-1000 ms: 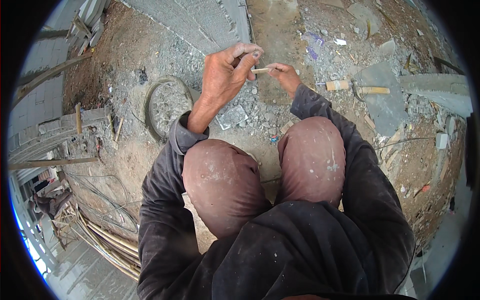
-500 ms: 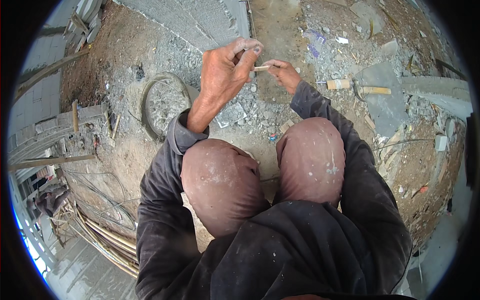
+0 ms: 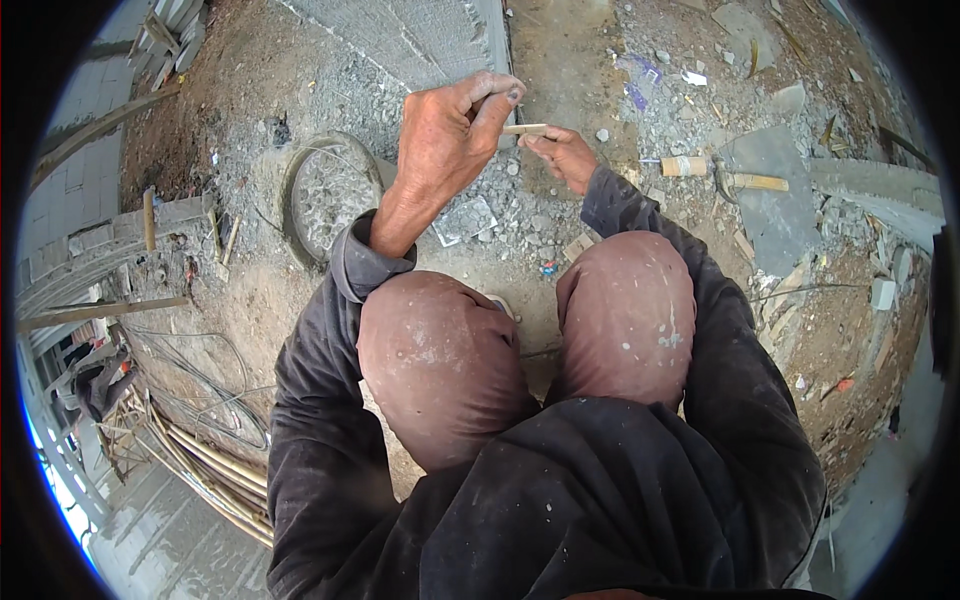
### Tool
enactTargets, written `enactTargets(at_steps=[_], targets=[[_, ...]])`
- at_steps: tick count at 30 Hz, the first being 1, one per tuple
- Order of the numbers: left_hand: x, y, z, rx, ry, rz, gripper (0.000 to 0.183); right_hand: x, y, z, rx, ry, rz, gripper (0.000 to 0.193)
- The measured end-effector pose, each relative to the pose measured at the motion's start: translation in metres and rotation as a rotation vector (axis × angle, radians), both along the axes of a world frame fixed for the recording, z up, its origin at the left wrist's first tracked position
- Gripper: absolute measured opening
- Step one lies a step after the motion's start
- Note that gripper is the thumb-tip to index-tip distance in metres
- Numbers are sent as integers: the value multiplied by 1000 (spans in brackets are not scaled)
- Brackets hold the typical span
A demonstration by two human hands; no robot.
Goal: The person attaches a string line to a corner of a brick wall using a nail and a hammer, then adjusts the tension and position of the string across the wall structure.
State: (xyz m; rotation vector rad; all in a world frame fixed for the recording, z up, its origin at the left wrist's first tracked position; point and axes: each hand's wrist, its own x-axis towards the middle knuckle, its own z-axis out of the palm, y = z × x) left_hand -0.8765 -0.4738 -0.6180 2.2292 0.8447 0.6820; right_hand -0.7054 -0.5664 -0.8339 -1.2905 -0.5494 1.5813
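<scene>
In front of my knees my left hand (image 3: 440, 140) is closed, with thumb and forefinger pinched together. What lies in that pinch is too small to make out. A short pale wooden stick (image 3: 527, 129) pokes out from beside its thumb and curled fingers, toward my right hand (image 3: 565, 158). The right fingers are bent at the stick's right end, gripping it from below. Both hands are held above rubble beside a grey concrete slab (image 3: 440, 40) with a straight edge.
A round basin (image 3: 290, 205) with grey mix stands left of my left arm. A trowel with a grey blade (image 3: 770, 215) and a wooden-handled tool (image 3: 684, 166) lie to the right. Bamboo poles (image 3: 215, 470) and looped cable (image 3: 215, 385) lie at lower left; a beam (image 3: 880, 185) juts in from the right.
My right hand has shifted slightly down and its fingers sit lower against the stick. The stick has risen a little in view. My left hand keeps its pinch.
</scene>
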Motion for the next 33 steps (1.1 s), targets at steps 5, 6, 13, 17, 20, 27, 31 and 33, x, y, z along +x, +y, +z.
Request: enactTargets(at_steps=[5, 6, 13, 17, 20, 27, 31, 33], targets=[[-1, 2, 0, 59, -13, -14, 17, -11, -4, 12, -12, -71, 48, 25], [0, 1, 1, 97, -16, -27, 17, -11, -5, 12, -7, -70, 43, 25], [-1, 5, -6, 168, -32, -24, 18, -14, -9, 11, 0, -67, 56, 19], [0, 4, -5, 175, -37, -34, 18, -19, -12, 10, 124, -248, 49, 18], [-2, 6, -5, 187, -10, -28, 18, -24, -14, 23, 217, -371, 31, 19], [-3, 5, -8, 157, -25, -24, 19, -1, -2, 79, 300, -940, 245, 22], [-4, 3, -3, 161, -2, -19, 19, 9, 14, 134, 195, -1136, 406, 21], [-2, 3, -4, 148, -42, -26, 20, 20, 24, 137, 375, -1359, 387, 20]])
